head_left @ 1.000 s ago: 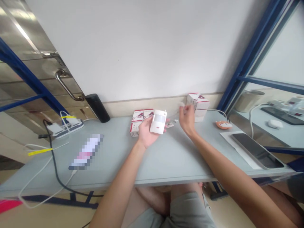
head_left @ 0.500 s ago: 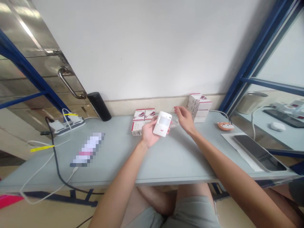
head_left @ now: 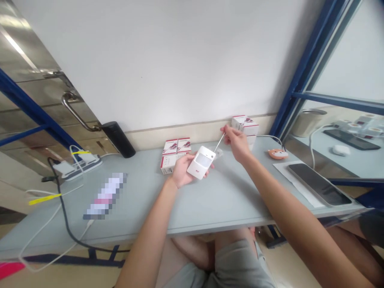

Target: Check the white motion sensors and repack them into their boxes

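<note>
Cupped in my left hand (head_left: 179,173), fingers curled under its back, a white sensor (head_left: 201,163) hangs tilted just above the middle of the grey table (head_left: 210,200). My right hand (head_left: 237,141) closes thumb and fingertips on the tip of the thin antenna (head_left: 220,141), which runs from the sensor's top corner toward one o'clock.

At three o'clock from the sensor, a dark tablet (head_left: 318,184) lies flat on a white sheet (head_left: 289,172) near the table's right end. At eight o'clock lies a pixelated slab (head_left: 105,195) with a white cable at its near end. A white power strip (head_left: 79,164) sits at nine o'clock by the left edge, and a black cylinder (head_left: 118,138) leans against the wall at ten o'clock.

Low red-and-white boxes (head_left: 175,149) lie just behind my left hand, at eleven o'clock. A stack of cartons (head_left: 245,125) stands against the wall at one o'clock, just behind my right hand. A small orange gadget (head_left: 277,153) rests on the table at two o'clock.
</note>
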{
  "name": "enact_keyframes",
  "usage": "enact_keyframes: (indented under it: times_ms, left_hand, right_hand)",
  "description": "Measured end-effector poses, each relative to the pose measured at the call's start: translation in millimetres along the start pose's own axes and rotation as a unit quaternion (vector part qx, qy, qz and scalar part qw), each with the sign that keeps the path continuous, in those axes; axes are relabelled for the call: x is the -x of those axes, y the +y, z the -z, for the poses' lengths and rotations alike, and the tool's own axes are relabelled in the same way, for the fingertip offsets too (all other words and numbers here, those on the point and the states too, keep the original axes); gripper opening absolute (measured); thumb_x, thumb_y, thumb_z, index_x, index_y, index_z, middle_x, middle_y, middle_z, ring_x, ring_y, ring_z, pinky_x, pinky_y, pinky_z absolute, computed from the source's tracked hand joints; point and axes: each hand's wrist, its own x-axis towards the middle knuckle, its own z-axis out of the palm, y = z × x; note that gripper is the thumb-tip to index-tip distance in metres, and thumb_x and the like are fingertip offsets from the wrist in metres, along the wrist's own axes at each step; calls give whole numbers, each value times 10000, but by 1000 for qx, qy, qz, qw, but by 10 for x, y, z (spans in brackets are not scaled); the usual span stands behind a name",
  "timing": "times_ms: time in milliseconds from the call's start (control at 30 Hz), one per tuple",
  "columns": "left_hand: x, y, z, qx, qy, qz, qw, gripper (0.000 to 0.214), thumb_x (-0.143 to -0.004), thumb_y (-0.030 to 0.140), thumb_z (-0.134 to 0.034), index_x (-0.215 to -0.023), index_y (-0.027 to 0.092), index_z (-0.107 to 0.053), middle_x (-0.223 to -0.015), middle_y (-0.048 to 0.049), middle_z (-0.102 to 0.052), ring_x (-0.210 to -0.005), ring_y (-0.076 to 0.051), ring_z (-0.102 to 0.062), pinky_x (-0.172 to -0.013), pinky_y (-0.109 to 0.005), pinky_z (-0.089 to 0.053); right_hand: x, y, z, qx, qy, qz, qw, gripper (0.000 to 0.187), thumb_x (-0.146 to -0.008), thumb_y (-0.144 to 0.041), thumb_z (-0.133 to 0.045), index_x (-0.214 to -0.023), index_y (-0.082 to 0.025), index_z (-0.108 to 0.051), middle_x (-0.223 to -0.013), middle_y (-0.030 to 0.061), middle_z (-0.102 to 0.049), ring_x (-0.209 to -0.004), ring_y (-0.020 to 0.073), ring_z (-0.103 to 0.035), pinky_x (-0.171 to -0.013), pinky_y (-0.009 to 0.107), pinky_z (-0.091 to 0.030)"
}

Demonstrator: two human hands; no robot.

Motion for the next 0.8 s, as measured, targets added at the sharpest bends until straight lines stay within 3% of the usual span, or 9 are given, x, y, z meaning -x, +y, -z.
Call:
enact_keyframes:
  times_ms: [167,333,533,800]
  left_hand:
    - [36,-15,20,14,-43,83,996,522,-787,400,-542,-1158,61,-682,-934,-237,-752,-794,-315,-703,-705,-387,-501]
    - [19,-71,42,19,-73,123,989,539,-796,425,-532,-1178,73,-677,-920,-209,-740,-802,-298,-689,-729,-385,-494]
    - [-32,-135,111,-4,-88,123,989,524,-846,420,-502,-1213,81,-659,-956,-203,-758,-815,-312,-714,-781,-414,-508]
    - [-59,-202,160,-50,-91,101,989,531,-865,327,-488,-1348,137,-598,-1113,-199,-773,-861,-341,-760,-821,-467,-538]
  right_hand:
    - [-83,-258,122,-47,43,92,994,547,-811,-769,-736,-819,-224,-701,-723,-27,-518,-529,89,-397,-486,271,-351]
    - [-162,-388,296,-85,113,120,983,534,-808,-758,-752,-842,-229,-690,-708,-33,-459,-520,89,-356,-456,262,-317]
    - [-239,-360,422,-65,128,113,983,554,-816,-789,-722,-858,-238,-673,-711,-30,-456,-518,90,-362,-432,256,-343]
    - [-291,-256,467,-101,150,53,982,620,-700,-805,-807,-839,-219,-662,-750,-37,-518,-505,61,-360,-399,227,-320]
